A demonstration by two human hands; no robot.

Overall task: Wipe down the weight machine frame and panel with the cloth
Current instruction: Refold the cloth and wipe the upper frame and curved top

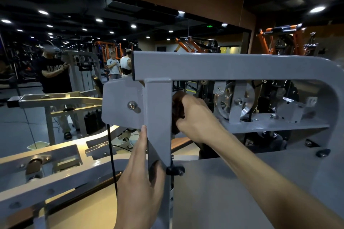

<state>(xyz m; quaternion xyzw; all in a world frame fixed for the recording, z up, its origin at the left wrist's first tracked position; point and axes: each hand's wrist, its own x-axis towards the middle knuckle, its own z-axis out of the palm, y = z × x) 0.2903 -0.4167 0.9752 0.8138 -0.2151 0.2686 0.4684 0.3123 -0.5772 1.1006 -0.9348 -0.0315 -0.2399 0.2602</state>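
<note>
My right hand (195,117) is curled around a dark brown cloth (177,107), bunched into a wad and pressed against the right-hand face of the grey upright post (158,117) of the weight machine frame (232,67). Only a part of the cloth shows, between my fingers and the post; the rest is hidden behind the post and under my palm. My left hand (141,178) rests flat on the left edge of the same post, lower down, fingers straight and pointing up along it, with the thumb hooked round the front of the post near a small black knob (175,170). The post meets the broad horizontal top beam of the frame, which runs to the right and bends down in a rounded corner. Left of the post a grey plate (122,104) with one bolt is fixed to it, and a black cable (111,154) hangs below that plate. Beyond my right hand, inside the frame opening, a metal pulley wheel (234,100) sits in its bracket above a grey shelf. Under my right forearm lies the large flat grey panel (232,191) of the machine. A wall mirror (93,42) behind shows a person in a dark shirt and two others standing farther off among gym machines.
</note>
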